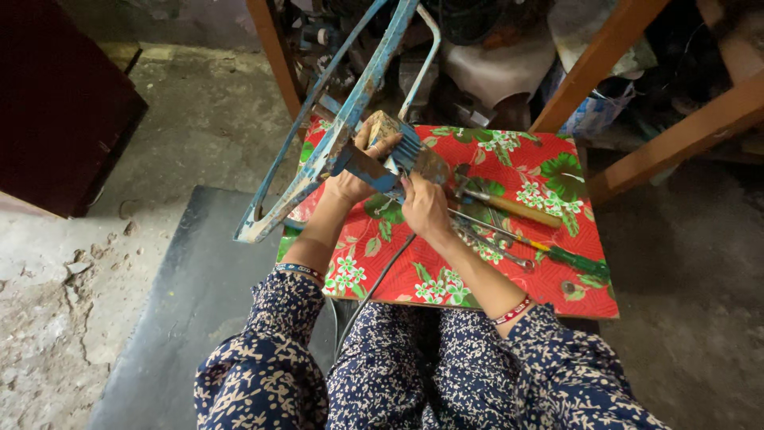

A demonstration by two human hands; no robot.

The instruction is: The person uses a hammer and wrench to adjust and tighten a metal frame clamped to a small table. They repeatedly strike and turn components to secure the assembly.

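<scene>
step: mid-hold | left hand (352, 181) grips blue metal frame (334, 147), frame centre | right hand (426, 209) clasps blue tool (402, 155) | next: steady grip needed

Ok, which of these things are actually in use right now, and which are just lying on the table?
In hand:
left hand and right hand, both gripping the blue rusty metal frame
black cable running down from the hands

Lying about:
wooden-handled hammer
green-handled screwdriver
spanners
all on the red floral tablecloth
</scene>
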